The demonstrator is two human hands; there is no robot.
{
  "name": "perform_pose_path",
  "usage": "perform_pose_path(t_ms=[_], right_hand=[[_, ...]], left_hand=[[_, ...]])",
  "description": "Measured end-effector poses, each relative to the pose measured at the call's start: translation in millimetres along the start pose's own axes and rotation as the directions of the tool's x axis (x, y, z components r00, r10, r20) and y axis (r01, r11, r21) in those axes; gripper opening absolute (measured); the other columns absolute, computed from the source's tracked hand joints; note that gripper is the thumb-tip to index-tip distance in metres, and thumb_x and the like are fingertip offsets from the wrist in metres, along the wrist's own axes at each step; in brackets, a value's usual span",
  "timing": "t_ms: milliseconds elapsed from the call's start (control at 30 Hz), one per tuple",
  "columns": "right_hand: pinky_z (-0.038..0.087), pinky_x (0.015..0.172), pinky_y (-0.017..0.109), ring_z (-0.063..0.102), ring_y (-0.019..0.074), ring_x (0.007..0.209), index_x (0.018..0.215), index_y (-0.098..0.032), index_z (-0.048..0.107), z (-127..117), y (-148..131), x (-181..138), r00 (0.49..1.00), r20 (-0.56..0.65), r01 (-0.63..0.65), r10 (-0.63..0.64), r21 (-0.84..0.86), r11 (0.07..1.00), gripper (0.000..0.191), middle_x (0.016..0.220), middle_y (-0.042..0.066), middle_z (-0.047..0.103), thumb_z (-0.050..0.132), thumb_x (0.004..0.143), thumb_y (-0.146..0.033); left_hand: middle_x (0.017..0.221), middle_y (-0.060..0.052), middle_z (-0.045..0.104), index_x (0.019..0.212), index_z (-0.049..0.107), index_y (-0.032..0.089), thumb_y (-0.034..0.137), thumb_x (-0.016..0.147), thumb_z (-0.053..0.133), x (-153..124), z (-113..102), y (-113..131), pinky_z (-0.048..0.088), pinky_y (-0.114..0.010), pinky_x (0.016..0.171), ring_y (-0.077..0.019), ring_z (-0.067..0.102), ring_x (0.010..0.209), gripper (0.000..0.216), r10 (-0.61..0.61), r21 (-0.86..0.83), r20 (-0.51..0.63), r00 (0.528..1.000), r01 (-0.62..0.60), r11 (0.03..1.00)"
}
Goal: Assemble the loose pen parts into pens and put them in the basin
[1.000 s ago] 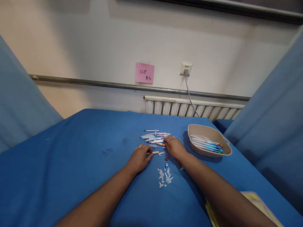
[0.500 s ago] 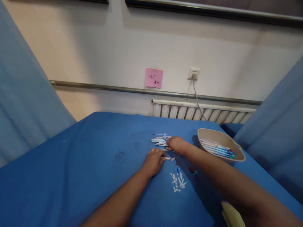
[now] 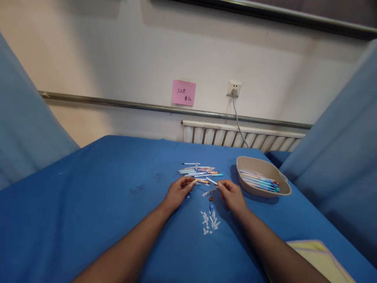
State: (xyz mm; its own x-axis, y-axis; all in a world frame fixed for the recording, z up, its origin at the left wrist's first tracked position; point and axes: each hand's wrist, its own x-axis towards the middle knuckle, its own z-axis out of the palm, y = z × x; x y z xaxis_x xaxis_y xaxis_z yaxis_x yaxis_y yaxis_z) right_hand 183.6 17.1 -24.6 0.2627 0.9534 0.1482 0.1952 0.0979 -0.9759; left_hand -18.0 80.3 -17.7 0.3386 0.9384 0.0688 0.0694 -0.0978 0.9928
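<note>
My left hand is closed, pinching a pale pen barrel between thumb and fingers. Opposite it, my right hand pinches a slim white pen refill, its free tip pointing left towards the barrel; a gap remains between the two. Just beyond my fingers lies a loose pile of pen parts, white, light blue and orange. Between and below the hands are a clear piece, a small orange-brown part, a blue part and several small white pieces.
A beige basket with several pens stands to the right on the blue-covered table. Yellow cloth lies at the lower right. Behind are a radiator, a metal rail and a pink note. Blue curtains hang on both sides.
My right hand has drawn back from the pile and now holds a white refill. My left hand has lifted the barrel towards it. The view has shifted right, showing more yellow cloth.
</note>
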Motion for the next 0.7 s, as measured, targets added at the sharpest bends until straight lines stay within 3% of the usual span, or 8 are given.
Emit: perform_pose_path(t_ms=[100,267,433,700], right_hand=[[0.031,0.049,0.023,0.040,0.0103,0.047,0.074,-0.017,0.062,-3,0,4,0.999,0.028,-0.039,0.034,0.194,0.980,0.028,0.050,-0.005,0.046,0.063,0.071,-0.044],[0.031,0.049,0.021,0.039,0.0084,0.049,0.074,-0.016,0.060,-10,1,5,0.985,0.129,-0.161,0.114,0.466,0.870,0.023,0.055,-0.004,0.050,0.069,0.068,-0.037],[0.028,0.044,0.020,0.040,0.0084,0.050,0.069,-0.016,0.057,-10,-3,3,0.977,0.174,-0.203,0.122,0.588,0.783,0.025,0.058,-0.004,0.047,0.074,0.061,-0.033],[0.034,0.045,0.021,0.043,0.0085,0.050,0.073,-0.016,0.058,-8,-3,6,0.982,0.145,-0.185,0.121,0.611,0.770,0.030,0.060,-0.003,0.048,0.066,0.072,-0.045]], left_hand=[[0.084,-0.004,0.065,0.097,0.061,0.013,0.041,0.070,0.069,-2,3,4,0.041,-0.019,0.052,-0.0088,0.054,0.060,0.040,-0.131,-0.206,0.032,0.991,0.135,0.969],[0.085,-0.005,0.065,0.100,0.061,0.015,0.024,0.078,0.065,-11,6,12,0.048,-0.020,0.059,-0.0083,0.059,0.062,0.024,-0.296,-0.516,0.197,0.935,0.356,0.779],[0.085,-0.005,0.066,0.102,0.061,0.015,0.017,0.084,0.057,-16,8,18,0.050,-0.022,0.062,-0.0097,0.062,0.064,0.019,-0.338,-0.550,0.288,0.896,0.443,0.708],[0.085,-0.004,0.065,0.092,0.062,0.016,0.017,0.075,0.068,-20,11,17,0.047,-0.020,0.061,-0.0087,0.060,0.066,0.018,-0.297,-0.497,0.280,0.913,0.402,0.769]])
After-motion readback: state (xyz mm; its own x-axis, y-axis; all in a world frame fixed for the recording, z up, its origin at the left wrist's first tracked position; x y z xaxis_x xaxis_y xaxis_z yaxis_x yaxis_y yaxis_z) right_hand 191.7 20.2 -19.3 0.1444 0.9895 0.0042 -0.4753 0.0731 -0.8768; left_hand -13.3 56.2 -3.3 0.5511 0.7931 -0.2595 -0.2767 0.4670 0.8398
